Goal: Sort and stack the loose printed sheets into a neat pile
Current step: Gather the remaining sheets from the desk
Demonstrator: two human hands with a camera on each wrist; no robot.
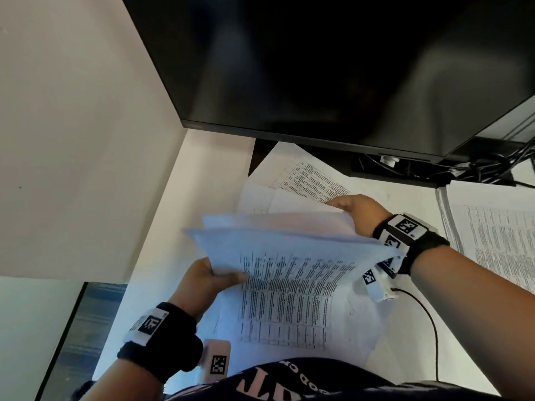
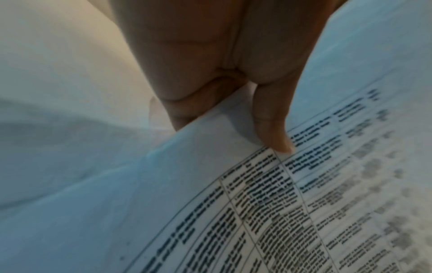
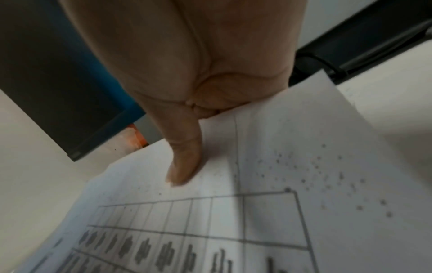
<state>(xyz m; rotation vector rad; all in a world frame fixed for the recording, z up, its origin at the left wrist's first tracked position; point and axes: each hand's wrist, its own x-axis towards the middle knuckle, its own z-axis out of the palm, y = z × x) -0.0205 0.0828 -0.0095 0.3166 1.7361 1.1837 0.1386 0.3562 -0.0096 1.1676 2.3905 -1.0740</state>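
Seen from the head camera, a person at a white worktop (image 1: 202, 157) lifts a sheaf of printed sheets (image 1: 289, 256) between both hands: the left hand (image 1: 208, 282) pinches its near-left edge, thumb on top over a printed table, while the right hand (image 1: 356, 212) clasps the far-right edge. Beneath and beyond the two grips more loose sheets (image 1: 307, 175) lie fanned on the worktop, reaching under a dark monitor (image 1: 318, 68); to the right of the right hand a squared pile of sheets (image 1: 492, 233) rests flat, with a tangle of black cables (image 1: 486, 166) behind it. From the left wrist, the thumb (image 2: 273, 125) presses down at the corner of a ruled table of text on the top sheet (image 2: 304, 203), fingers curled under the paper's edge. From the right wrist, the thumb (image 3: 184, 157) lies flat on a sheet (image 3: 257, 184) bearing a printed grid, the fingers tucked beneath it, the monitor's edge (image 3: 70, 110) off to the thumb's left.
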